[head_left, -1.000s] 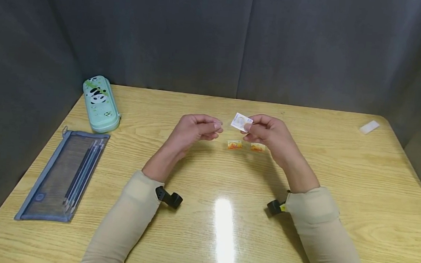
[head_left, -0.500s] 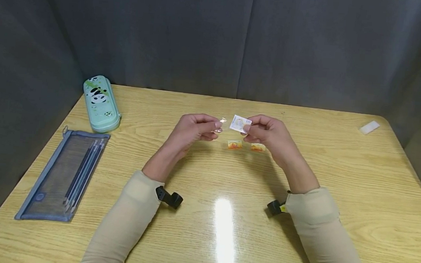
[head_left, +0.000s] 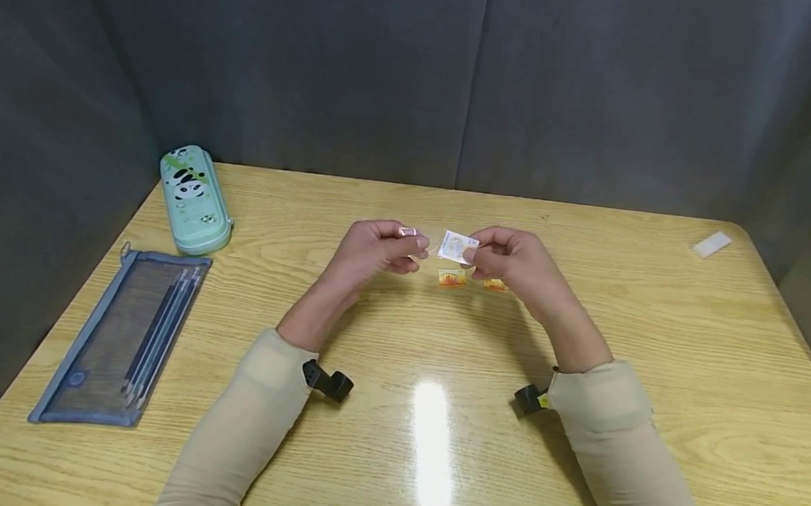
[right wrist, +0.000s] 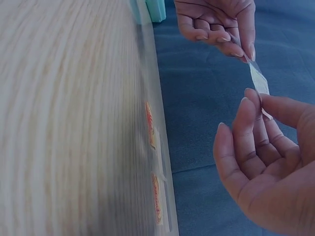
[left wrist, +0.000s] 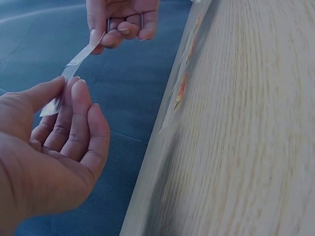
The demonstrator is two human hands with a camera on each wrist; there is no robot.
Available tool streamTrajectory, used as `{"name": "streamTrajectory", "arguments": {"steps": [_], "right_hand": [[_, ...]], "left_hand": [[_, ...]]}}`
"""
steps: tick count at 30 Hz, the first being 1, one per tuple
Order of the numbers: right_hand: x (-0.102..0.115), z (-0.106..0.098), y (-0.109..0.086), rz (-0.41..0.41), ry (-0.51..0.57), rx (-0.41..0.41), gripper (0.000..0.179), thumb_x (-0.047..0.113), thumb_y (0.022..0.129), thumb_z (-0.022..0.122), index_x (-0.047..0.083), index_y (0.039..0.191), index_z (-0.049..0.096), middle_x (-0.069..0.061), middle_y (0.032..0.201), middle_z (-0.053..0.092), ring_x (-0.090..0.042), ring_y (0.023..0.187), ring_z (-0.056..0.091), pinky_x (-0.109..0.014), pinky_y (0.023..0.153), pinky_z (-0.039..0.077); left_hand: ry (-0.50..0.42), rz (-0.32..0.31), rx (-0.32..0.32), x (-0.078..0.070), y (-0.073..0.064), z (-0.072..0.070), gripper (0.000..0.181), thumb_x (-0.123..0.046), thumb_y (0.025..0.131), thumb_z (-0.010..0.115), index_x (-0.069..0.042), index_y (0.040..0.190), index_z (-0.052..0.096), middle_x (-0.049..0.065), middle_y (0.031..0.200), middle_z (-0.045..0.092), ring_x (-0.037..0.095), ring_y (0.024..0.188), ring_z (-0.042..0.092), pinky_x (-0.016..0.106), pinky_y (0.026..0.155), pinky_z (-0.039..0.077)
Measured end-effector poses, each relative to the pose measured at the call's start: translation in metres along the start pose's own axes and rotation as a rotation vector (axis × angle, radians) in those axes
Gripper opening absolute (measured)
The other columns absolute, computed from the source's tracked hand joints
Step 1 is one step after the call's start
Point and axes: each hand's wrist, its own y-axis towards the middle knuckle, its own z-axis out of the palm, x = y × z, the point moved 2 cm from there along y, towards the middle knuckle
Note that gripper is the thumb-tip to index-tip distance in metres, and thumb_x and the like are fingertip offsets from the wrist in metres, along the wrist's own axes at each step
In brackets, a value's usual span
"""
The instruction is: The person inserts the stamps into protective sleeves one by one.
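In the head view, my left hand [head_left: 379,251] pinches a small clear plastic sleeve [head_left: 409,232] that catches the light. My right hand [head_left: 515,263] pinches a small white printed stamp-like card [head_left: 456,247] between thumb and fingers. Both hands are above the table, and the card's left edge is at the sleeve's right end; whether it is inside the sleeve I cannot tell. Seen edge-on in the left wrist view, the clear sleeve [left wrist: 74,64] spans from one hand to the other. Below the hands lie two small orange-and-yellow printed pieces, a left one [head_left: 452,279] and a right one [head_left: 494,285].
A mint panda pencil case [head_left: 195,201] is at the table's back left. In front of it lies a blue mesh zip pouch [head_left: 105,341] holding several pencils [head_left: 163,337]. A white eraser-like block [head_left: 712,244] sits at the back right. A dark curtain [head_left: 419,79] hangs behind the table.
My right hand has moved slightly left and down with the white card, bringing it to the sleeve. In my left fingers the clear sleeve has shifted, and its glare now shows above the thumb.
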Motion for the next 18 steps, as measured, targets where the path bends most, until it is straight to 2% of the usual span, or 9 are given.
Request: {"name": "streamTrajectory", "arguments": {"steps": [2,6,9,14,18], "right_hand": [[0.0,0.0001,-0.0001,0.01,-0.008,0.007,0.024,0.012,0.099,0.064,-0.005,0.116,0.063,-0.004,0.094,0.07,-0.013,0.08,0.066,-0.035,0.083,0.06],[-0.0009,0.0003,0.0004,0.027,-0.027,0.021,0.025,0.013,0.098,0.065,-0.005,0.116,0.065,-0.009,0.097,0.07,-0.019,0.086,0.067,-0.038,0.086,0.059],[-0.002,0.0006,0.0006,0.031,-0.036,0.033,0.025,0.015,0.099,0.064,-0.005,0.116,0.066,-0.006,0.096,0.07,-0.021,0.089,0.067,-0.039,0.088,0.059],[-0.0029,0.0019,0.0013,0.014,-0.025,0.038,0.03,0.023,0.103,0.06,-0.005,0.11,0.066,0.003,0.086,0.066,-0.015,0.082,0.065,-0.031,0.086,0.057],[-0.0033,0.0019,0.0021,0.003,-0.01,0.037,0.029,0.022,0.104,0.059,-0.005,0.11,0.066,0.001,0.087,0.066,-0.013,0.08,0.064,-0.027,0.083,0.057]], "left_hand": [[0.007,-0.002,-0.002,0.0001,-0.0001,-0.0001,0.021,-0.019,0.094,0.075,0.001,0.102,0.074,0.003,0.088,0.076,0.009,0.069,0.072,0.032,0.077,0.063],[0.013,-0.007,-0.004,0.0006,-0.0002,-0.0004,0.024,-0.021,0.094,0.075,0.0,0.104,0.075,0.001,0.084,0.076,0.009,0.067,0.072,0.039,0.081,0.063],[0.009,-0.005,-0.005,0.0008,-0.0003,-0.0005,0.024,-0.021,0.094,0.075,0.001,0.105,0.075,0.001,0.082,0.076,0.009,0.067,0.072,0.039,0.081,0.063],[0.012,0.002,-0.006,0.001,-0.0001,0.0004,0.023,-0.021,0.093,0.075,0.001,0.101,0.074,0.0,0.081,0.076,0.009,0.066,0.072,0.039,0.081,0.063],[0.023,0.002,-0.001,0.0006,0.0002,0.0013,0.026,-0.022,0.093,0.076,0.004,0.099,0.074,0.0,0.08,0.076,0.009,0.066,0.071,0.041,0.083,0.063]]}}
